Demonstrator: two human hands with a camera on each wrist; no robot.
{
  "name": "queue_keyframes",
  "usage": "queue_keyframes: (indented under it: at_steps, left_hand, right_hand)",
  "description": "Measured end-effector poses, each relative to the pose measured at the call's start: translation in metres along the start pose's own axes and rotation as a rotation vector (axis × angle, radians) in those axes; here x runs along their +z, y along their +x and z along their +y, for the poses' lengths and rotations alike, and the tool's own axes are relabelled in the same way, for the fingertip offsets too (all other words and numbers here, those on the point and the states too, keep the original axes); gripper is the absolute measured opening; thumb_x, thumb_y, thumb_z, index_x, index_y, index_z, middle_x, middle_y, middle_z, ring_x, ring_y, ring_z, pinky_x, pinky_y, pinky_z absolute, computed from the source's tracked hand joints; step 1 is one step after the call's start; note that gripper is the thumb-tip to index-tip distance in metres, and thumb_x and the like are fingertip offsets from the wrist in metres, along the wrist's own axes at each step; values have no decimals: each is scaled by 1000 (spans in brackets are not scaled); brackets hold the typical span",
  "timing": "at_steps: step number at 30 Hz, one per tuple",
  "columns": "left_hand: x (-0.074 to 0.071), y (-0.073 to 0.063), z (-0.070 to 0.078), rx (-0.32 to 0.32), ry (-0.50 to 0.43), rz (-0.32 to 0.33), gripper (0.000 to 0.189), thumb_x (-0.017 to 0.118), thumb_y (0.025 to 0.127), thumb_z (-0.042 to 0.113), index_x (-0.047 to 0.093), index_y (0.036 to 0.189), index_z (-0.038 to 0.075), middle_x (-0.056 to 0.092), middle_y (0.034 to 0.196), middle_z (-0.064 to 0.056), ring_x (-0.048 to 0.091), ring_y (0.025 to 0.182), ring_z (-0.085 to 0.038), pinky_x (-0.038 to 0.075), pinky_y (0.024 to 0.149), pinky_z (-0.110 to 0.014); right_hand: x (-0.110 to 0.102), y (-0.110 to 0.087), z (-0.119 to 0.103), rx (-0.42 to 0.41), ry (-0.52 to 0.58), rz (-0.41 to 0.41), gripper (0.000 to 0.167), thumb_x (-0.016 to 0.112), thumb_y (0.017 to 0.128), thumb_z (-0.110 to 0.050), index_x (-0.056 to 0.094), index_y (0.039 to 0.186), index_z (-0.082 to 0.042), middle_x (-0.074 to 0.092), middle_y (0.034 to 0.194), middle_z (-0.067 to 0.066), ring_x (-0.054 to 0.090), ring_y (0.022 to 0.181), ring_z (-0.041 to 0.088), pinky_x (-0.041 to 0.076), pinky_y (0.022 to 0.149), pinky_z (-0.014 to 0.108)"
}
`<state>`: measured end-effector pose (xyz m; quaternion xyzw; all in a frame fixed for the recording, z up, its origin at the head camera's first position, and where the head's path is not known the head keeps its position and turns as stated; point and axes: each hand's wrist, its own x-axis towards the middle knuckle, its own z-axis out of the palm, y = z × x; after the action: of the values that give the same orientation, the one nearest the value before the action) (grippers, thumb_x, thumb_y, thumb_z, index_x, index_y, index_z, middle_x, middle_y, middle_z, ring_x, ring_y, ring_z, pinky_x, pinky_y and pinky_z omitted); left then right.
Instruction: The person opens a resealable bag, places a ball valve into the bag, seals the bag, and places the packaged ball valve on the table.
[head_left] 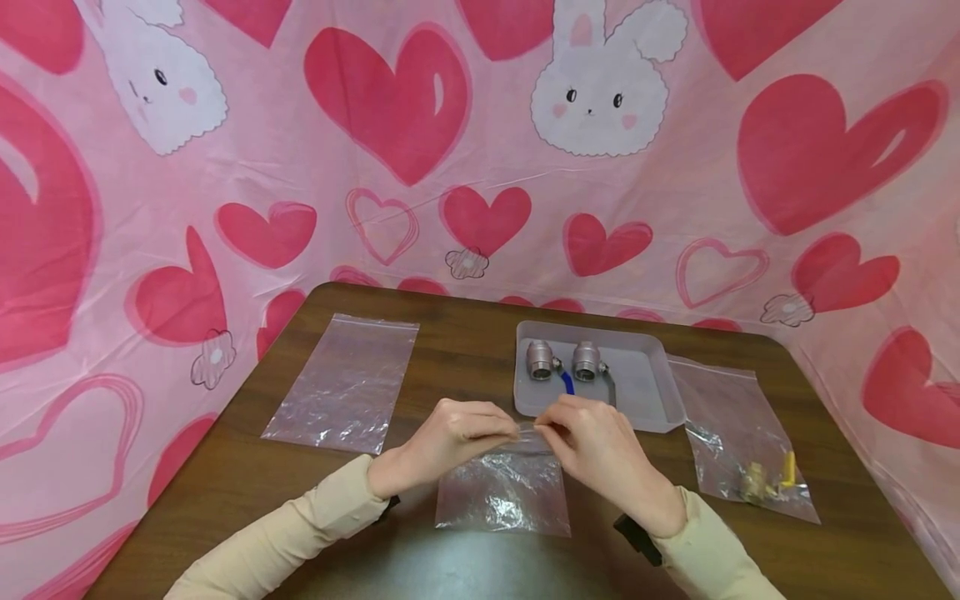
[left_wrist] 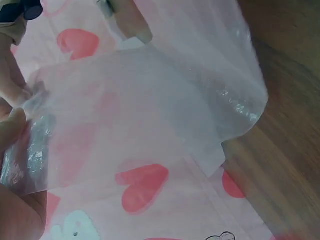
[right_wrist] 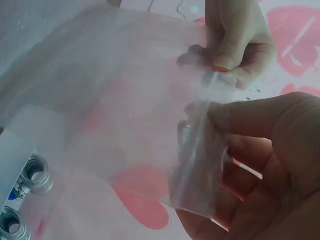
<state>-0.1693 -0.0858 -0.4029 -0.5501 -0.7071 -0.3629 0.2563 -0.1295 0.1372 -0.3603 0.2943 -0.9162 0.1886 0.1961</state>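
A clear zip bag (head_left: 504, 496) hangs between my two hands over the front middle of the table. My left hand (head_left: 453, 437) pinches its top edge on the left side. With thumb and fingers, my right hand (head_left: 603, 446) pinches the same edge on the right. In the right wrist view, the bag's zip strip (right_wrist: 197, 135) runs between the fingertips of both hands, which are close together. The bag's see-through film (left_wrist: 135, 115) spreads across the left wrist view, with nothing visible inside it.
Behind my hands, a translucent tray (head_left: 637, 392) holds two metal ball valves (head_left: 540, 360), one with a blue lever, one grey. A flat clear zip bag (head_left: 348, 379) lies left. At right, another zip bag (head_left: 723, 408) contains a brass valve (head_left: 755, 483) with a yellow lever.
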Motion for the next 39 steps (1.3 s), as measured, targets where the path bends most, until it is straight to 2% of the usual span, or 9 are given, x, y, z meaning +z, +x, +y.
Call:
queue_keyframes:
  at_steps: [9,16,20,24,28,33,39]
  left_hand:
    - [-3,-2,-1,-60,-23,9,12,77,83,5,75,94,10,75,91,1,70,83,-4,52,76,-7]
    - [-1,-3,1,-28,-59,-60,4,71,90,9,74,92,11,73,90,3,68,83,-1,51,76,-6]
    - [0,-3,1,-35,-63,-48,4,71,90,9,75,92,9,73,90,2,68,83,-2,51,76,-6]
    - [0,-1,2,-67,-60,-14,7,74,87,5,74,93,9,74,91,1,68,84,-4,51,75,-7]
    - [0,-2,2,-80,-59,-1,11,75,85,4,74,94,10,74,92,0,69,84,-5,51,75,-7]
    - [0,-2,2,-65,-65,-11,9,75,85,4,74,93,9,74,91,1,69,83,-4,51,74,-6]
    - [0,-1,2,-58,-71,-9,9,75,85,4,74,93,9,74,91,1,68,82,-3,51,73,-6]
  right_hand:
    - [-4,-1,7,-122,121,-66,14,80,79,-4,74,85,-15,67,77,-8,57,67,-2,49,60,15]
    - [-2,0,7,-150,56,13,17,80,76,0,74,80,-14,65,74,-8,53,64,-3,46,57,13]
    - [-2,0,8,-153,62,38,23,82,73,2,69,83,-13,63,77,-8,56,65,-1,47,58,13]
    - [-2,0,8,-243,110,37,31,81,72,7,61,85,-13,62,85,-6,61,74,3,51,64,14]
    - [-4,0,9,-328,118,-9,25,79,75,7,69,85,-14,69,88,-7,65,78,6,54,70,18]
    - [-7,-1,11,-318,117,-82,20,80,75,3,77,87,-13,75,85,-5,70,76,7,56,69,19]
    - [-8,-1,11,-283,148,-113,19,83,75,-1,79,91,-10,76,90,-2,71,78,8,57,67,17]
